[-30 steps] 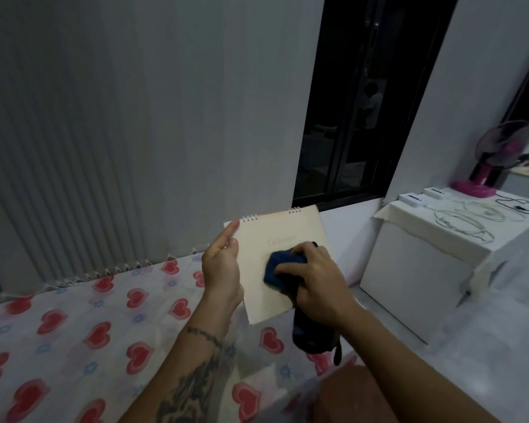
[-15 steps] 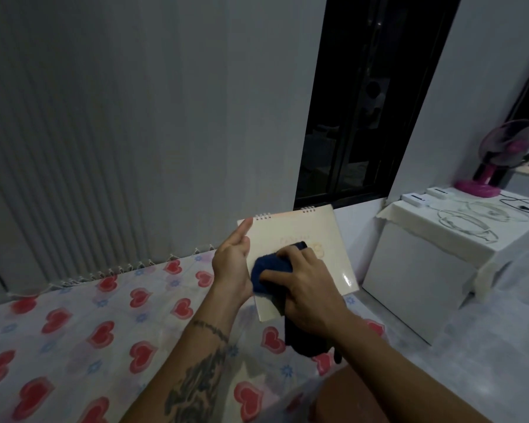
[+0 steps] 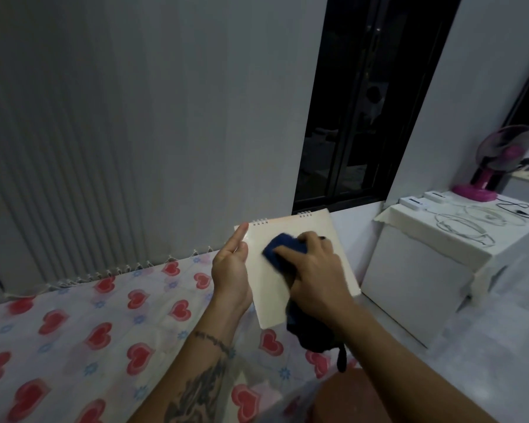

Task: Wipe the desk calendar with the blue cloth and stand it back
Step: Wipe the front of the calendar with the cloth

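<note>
- The right hand (image 3: 313, 280) has its fingers curled and bunched around one blue cloth (image 3: 283, 250), pressing the wadded part onto the calendar's face; the rest of the cloth hangs dark and limp below the wrist
- The left hand (image 3: 231, 274) has its fingers straight and together, laid along the calendar's left edge, forefinger reaching the top corner; whether the thumb grips behind the card cannot be seen
- One desk calendar (image 3: 342, 270), a flat cream glossy card, roughly square, with two short runs of wire spiral binding on its top edge, is held tilted in the air above the bedsheet (image 3: 74, 331)
- The sheet is thin pale fabric printed with many red hearts and small blue flowers, fringed at its far edge
- To the right stands one white box-shaped cabinet (image 3: 409, 285), with one pink fan (image 3: 498, 160) on top
</note>
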A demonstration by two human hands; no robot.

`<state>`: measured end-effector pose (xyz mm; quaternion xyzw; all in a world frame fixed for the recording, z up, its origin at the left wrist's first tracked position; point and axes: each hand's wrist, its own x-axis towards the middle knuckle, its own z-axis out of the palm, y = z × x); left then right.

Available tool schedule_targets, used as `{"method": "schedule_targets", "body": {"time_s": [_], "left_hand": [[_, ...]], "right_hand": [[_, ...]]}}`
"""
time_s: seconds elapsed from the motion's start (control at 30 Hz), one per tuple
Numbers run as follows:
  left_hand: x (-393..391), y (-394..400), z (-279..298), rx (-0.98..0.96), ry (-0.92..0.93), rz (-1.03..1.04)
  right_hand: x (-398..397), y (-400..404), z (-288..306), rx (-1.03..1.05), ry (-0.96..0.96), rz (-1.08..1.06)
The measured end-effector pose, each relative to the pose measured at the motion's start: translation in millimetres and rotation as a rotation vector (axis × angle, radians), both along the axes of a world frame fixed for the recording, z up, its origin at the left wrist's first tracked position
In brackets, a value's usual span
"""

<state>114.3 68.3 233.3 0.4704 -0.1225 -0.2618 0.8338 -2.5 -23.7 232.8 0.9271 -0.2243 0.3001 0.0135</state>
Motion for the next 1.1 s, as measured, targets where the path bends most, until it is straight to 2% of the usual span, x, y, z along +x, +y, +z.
{"method": "schedule_targets", "body": {"time_s": [0.07, 0.13, 0.4, 0.5, 0.73, 0.87, 1.1], "left_hand": [[-0.8, -2.2, 1.3, 0.025, -0.034, -0.003], [-3.0, -4.3, 0.3, 0.044, -0.062, -0.002], [6.4, 3.5, -12.4, 0.003, 0.100, 0.015], [14.2, 5.8, -15.0, 0.008, 0.141, 0.040], [17.0, -7.2, -14.2, 0.063, 0.180, 0.063], [16.5, -9.7, -14.8, 0.059, 0.187, 0.056], [30.1, -3.2, -18.0, 0.045, 0.160, 0.087]], "right_hand": [[3.8, 13.0, -3.5, -0.055, 0.030, 0.107], [6.1, 9.1, -0.1, -0.018, 0.025, 0.118], [-24.7, -53.4, -1.6, 0.211, -0.047, -0.216], [-42.7, -46.4, -23.3, 0.145, 0.024, -0.258], [-43.9, 20.0, -52.8, 0.116, 0.053, -0.018], [-44.9, 17.4, -46.8, 0.157, 0.054, 0.066], [-48.2, -3.4, -45.9, 0.215, -0.075, -0.195]]}}
